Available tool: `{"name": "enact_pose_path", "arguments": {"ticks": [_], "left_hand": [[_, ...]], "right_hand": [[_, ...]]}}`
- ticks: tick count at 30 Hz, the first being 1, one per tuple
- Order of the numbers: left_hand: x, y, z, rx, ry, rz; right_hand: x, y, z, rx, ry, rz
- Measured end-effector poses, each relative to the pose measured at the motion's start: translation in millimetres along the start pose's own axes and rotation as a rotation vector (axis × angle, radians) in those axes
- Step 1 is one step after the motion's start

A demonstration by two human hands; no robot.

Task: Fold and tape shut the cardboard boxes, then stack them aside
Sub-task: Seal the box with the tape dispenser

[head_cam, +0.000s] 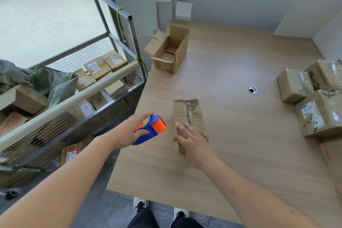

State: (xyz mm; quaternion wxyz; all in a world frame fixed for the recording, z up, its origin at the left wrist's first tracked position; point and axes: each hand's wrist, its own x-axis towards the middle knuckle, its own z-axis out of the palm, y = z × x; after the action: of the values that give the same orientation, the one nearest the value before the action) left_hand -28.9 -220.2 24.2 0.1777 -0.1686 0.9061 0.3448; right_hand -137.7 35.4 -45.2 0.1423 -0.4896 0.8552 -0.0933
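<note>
Near the front left of the wooden table (231, 61), the right hand (192, 142) rests with loosely spread fingers on a small cardboard box (187, 116), blurred, while the left hand (129, 131) curls fingers and thumb round a blue-and-orange tape dispenser (152, 128) just beside it. The box is probably light and stiff-walled but crushable at flaps and seams; it is best held flat-palmed across the top or by opposite side walls.

labels on taped boxes (312, 116), print too blurred to read
</note>
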Motion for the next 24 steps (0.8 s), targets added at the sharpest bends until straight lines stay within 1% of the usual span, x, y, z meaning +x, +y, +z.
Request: {"name": "enact_pose_path", "arguments": {"ticks": [1,3,6,9,14,16,18,19,20,21,24], "left_hand": [[-4.0,-1.6,-3.1,-0.012,-0.005,0.044],[-10.0,-5.8,-7.5,-0.032,-0.005,0.122],[-13.2,-11.3,-15.5,-0.035,0.009,0.206],[-13.2,-17.7,-25.5,-0.029,-0.003,0.275],[-10.9,-32.9,-47.3,0.003,-0.066,0.323],[-10.6,-39.3,-54.8,0.008,-0.094,0.352],[-10.1,-42.7,-63.4,0.01,-0.116,0.376],[-10.0,-43.4,-67.9,0.013,-0.124,0.389],[-9.7,-42.9,-72.3,0.021,-0.131,0.406],[-10.1,-42.2,-76.5,0.036,-0.142,0.425],[-14.8,-36.2,-86.5,0.078,-0.182,0.497]], "right_hand": [[-1.6,3.7,-2.0,0.048,-0.011,-0.064],[-1.8,5.0,-10.5,0.121,-0.061,-0.088],[0.6,-1.3,-17.6,0.165,-0.068,-0.022],[10.3,-20.4,-11.5,0.211,-0.019,0.006],[24.9,-57.9,-2.0,0.248,0.034,0.133],[28.8,-67.9,-8.4,0.398,0.125,0.222],[32.2,-79.7,-22.4,0.725,0.253,0.309],[33.1,-86.9,-30.8,0.915,0.281,0.331],[34.2,-93.2,-38.9,1.053,0.293,0.342],[34.5,-98.6,-46.4,1.131,0.29,0.351],[32.8,-111.6,-63.0,1.189,0.261,0.342]]}}
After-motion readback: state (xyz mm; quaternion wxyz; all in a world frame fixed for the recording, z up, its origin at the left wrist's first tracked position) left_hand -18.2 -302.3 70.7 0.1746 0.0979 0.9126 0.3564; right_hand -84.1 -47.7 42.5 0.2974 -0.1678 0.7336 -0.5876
